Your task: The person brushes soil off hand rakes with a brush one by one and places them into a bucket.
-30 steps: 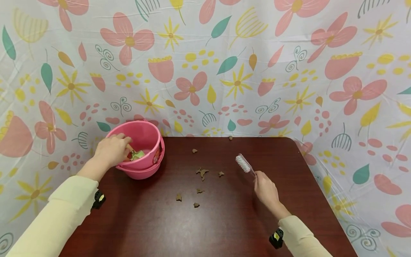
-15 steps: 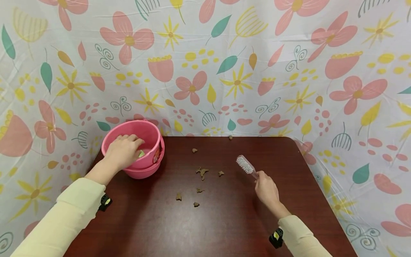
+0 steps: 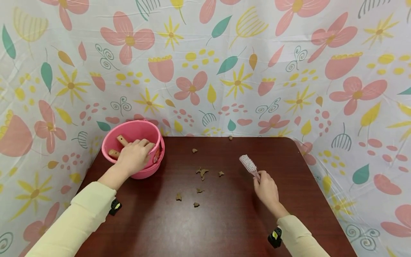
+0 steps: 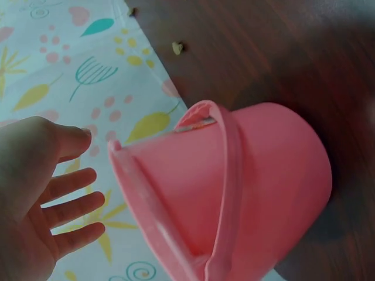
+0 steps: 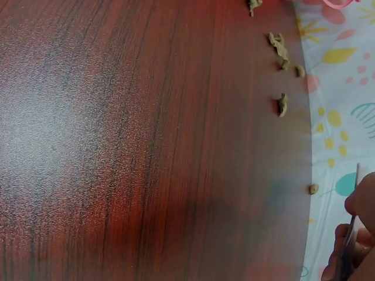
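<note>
My left hand (image 3: 134, 155) is over the mouth of a pink bucket (image 3: 148, 132), near its right rim. In the left wrist view its fingers are spread, apart from the bucket wall (image 4: 275, 170), with nothing between them. Two wooden handles (image 3: 122, 140) lean inside the bucket to the left of the hand; what they belong to is hidden. My right hand (image 3: 267, 188) grips the handle of a brush with white bristles (image 3: 248, 164), held above the right side of the table with the bristles showing. Only part of that hand (image 5: 364, 205) shows in the right wrist view.
Small brown crumbly bits (image 3: 203, 172) lie scattered on the dark wooden table (image 3: 212, 228), several around the middle and one (image 3: 231, 137) at the back edge. A flowered cloth (image 3: 205, 71) hangs behind and at both sides. The bucket has a pink carrying handle (image 4: 231, 187).
My left hand has let go of a green-headed tool inside the bucket and moved right across its mouth, uncovering the wooden handles. The brush has turned slightly in my right hand.
</note>
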The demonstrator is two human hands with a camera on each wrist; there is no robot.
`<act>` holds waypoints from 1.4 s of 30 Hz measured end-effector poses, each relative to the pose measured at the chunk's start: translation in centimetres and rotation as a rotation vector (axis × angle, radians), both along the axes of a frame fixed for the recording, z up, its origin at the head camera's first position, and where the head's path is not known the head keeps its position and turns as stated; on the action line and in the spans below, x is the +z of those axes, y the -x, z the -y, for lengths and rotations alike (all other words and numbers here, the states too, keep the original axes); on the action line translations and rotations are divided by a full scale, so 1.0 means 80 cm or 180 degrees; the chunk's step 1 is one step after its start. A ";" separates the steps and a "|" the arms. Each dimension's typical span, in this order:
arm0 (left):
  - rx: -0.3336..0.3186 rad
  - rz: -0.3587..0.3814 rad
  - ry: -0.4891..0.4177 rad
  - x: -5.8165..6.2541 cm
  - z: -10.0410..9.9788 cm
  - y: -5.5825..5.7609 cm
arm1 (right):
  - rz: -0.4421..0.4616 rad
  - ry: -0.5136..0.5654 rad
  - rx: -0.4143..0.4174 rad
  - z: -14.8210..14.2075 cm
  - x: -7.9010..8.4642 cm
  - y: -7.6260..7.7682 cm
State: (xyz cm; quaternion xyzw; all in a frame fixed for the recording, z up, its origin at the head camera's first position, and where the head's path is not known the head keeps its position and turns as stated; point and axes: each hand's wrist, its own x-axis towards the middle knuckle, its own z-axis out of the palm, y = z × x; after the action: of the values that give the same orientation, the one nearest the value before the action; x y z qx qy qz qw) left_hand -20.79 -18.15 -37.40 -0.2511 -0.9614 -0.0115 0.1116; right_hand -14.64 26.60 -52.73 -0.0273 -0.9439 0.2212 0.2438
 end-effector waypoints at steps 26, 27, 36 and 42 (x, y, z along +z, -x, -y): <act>-0.0231 -0.0187 -0.0056 -0.021 -0.022 -0.010 | 0.0978 0.0151 -0.0447 -0.012 -0.011 0.014; -0.0245 -0.0203 -0.0060 -0.020 -0.023 -0.011 | 0.1000 0.0150 -0.0467 -0.012 -0.011 0.015; -0.0239 -0.0099 -0.0070 -0.022 -0.032 -0.015 | 0.1105 0.0087 -0.0602 -0.016 -0.016 0.024; -0.0252 -0.0164 -0.0051 -0.025 -0.032 -0.013 | 0.1343 0.0076 -0.0606 -0.019 -0.021 0.023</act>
State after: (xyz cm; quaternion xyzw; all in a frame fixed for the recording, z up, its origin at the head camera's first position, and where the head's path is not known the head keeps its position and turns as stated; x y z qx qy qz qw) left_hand -19.73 -15.60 -39.41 -0.2883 -0.9474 -0.0172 0.1378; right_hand -16.52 28.13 -54.45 -0.1648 -0.9644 0.1977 0.0605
